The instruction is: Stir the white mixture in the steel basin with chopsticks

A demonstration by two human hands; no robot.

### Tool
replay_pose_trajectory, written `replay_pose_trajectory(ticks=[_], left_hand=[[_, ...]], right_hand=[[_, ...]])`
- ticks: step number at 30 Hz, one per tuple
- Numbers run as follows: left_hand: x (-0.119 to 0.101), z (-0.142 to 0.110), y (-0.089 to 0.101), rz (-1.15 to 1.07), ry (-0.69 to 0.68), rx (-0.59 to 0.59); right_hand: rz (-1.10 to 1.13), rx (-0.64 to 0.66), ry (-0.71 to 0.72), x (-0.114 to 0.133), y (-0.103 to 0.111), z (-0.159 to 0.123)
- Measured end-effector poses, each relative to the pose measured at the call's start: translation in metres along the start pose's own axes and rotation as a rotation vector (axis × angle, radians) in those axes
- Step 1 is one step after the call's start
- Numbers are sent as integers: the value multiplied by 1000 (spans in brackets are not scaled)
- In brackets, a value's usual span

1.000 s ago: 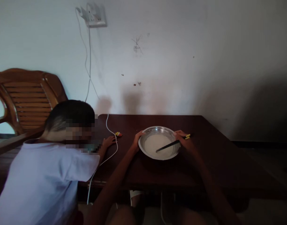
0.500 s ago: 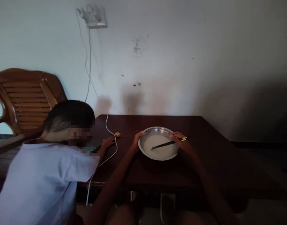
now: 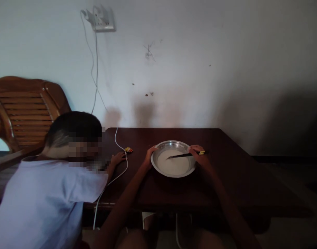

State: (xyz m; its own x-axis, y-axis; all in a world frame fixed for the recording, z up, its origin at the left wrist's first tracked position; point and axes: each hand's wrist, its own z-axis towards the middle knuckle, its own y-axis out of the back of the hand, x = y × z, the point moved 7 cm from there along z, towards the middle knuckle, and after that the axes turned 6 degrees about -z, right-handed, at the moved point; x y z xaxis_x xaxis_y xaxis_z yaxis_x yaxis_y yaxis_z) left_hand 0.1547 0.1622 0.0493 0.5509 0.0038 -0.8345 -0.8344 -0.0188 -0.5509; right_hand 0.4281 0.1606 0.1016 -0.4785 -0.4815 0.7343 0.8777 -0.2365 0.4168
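A shiny metal basin [image 3: 153,167] stands on the dark table in front of me, with a pale, whitish liquid mixture [image 3: 174,167] inside. My left hand [image 3: 149,156] is closed on the basin's left rim. In my right hand [image 3: 199,155], at the right rim, are black chopsticks [image 3: 181,155] with gold-coloured ends. They slant leftward across the basin, and their tips dip into the mixture.
A person in a pale shirt [image 3: 44,197] leans on the dark table [image 3: 241,186] at the left, one hand [image 3: 118,158] near a small colourful object [image 3: 128,150]. A white cable [image 3: 126,166] crosses the table. Behind are a wooden chair [image 3: 31,117] and a wall socket [image 3: 104,26].
The chopstick tips have swung away from me through the mixture, so the chopsticks lie more level across the basin. My left hand stays on the rim. The whole view has shifted slightly.
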Motion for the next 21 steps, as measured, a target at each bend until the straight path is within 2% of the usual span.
replay_pose_trajectory(ticks=[4, 6, 9, 10, 13, 15, 17, 19, 21], left_hand=[[-1, -2, -1, -4, 6, 9], [-1, -2, -1, 0, 8, 7], [0, -1, 0, 12, 17, 3], [0, 0, 0, 9, 12, 5], [1, 2, 1, -1, -7, 11], [2, 2, 2, -1, -9, 12], [1, 2, 2, 0, -9, 19], [1, 1, 1, 3, 7, 25], [0, 0, 0, 5, 26, 20]], right_hand=[[42, -133, -96, -16, 22, 3], [105, -85, -106, -17, 23, 3], [104, 78, -11, -4, 3, 1], [78, 97, 26, 1, -3, 0], [7, -3, 57, 3, -2, 2], [15, -112, -3, -7, 13, 4], [62, -143, -75, -17, 24, 5], [112, -68, -93, -18, 22, 4], [113, 63, -34, -8, 7, 2]])
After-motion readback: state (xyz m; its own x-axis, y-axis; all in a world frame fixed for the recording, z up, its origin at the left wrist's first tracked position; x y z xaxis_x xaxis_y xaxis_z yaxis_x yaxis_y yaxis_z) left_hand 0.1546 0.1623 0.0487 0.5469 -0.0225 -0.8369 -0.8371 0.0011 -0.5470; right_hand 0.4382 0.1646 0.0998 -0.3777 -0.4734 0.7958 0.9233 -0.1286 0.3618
